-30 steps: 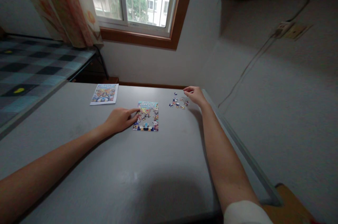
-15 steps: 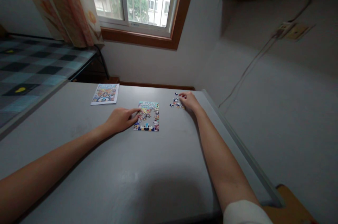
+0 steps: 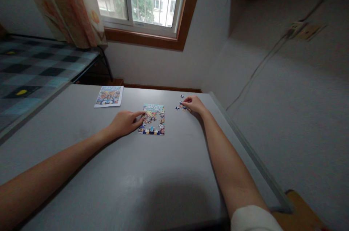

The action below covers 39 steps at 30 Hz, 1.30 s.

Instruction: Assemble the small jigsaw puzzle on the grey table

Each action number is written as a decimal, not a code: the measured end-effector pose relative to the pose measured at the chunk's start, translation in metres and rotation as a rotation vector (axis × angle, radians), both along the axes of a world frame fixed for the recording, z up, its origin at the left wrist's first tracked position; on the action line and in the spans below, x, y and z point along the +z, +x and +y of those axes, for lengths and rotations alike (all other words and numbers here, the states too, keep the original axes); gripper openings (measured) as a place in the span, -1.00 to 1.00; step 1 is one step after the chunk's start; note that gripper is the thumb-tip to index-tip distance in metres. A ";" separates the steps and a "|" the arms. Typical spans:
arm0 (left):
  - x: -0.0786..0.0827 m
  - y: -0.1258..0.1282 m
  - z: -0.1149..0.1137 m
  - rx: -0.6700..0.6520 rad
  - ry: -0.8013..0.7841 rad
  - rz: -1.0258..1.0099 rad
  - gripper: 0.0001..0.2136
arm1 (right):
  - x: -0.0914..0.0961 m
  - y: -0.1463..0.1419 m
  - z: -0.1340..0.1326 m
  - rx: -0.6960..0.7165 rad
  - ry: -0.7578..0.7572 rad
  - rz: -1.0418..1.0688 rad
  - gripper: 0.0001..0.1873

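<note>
A partly assembled jigsaw puzzle [image 3: 161, 120] lies flat on the table, with its border joined, grey gaps inside and several pieces clustered in its upper middle. My left hand [image 3: 125, 122] rests at its left edge, fingers stretched out and the index fingertip touching it. To the right of the puzzle is a small pile of loose jigsaw pieces [image 3: 180, 106]. My right hand [image 3: 195, 104] is over this pile, thumb and index finger pinched on a jigsaw piece that they mostly cover. One loose piece [image 3: 182, 96] lies just beyond the pile.
A printed picture sheet [image 3: 109, 96] lies at the back left of the grey table [image 3: 114, 173]. A wall [image 3: 286, 114] with a hanging cable runs along the right. Behind are a window and a curtain, with a checked bed [image 3: 40, 67] at left.
My right hand has shifted slightly left and down over the loose pieces, and its fingers have closed together. My left hand stays at the puzzle's left edge.
</note>
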<state>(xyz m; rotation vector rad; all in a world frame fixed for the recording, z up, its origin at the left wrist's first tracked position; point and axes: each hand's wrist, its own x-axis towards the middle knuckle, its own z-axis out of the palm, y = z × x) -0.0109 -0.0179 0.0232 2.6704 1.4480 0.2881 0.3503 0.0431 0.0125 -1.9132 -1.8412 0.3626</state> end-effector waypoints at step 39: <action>-0.003 -0.002 0.002 -0.002 -0.001 -0.009 -0.52 | 0.016 0.051 -0.003 -0.206 -0.096 0.036 -0.92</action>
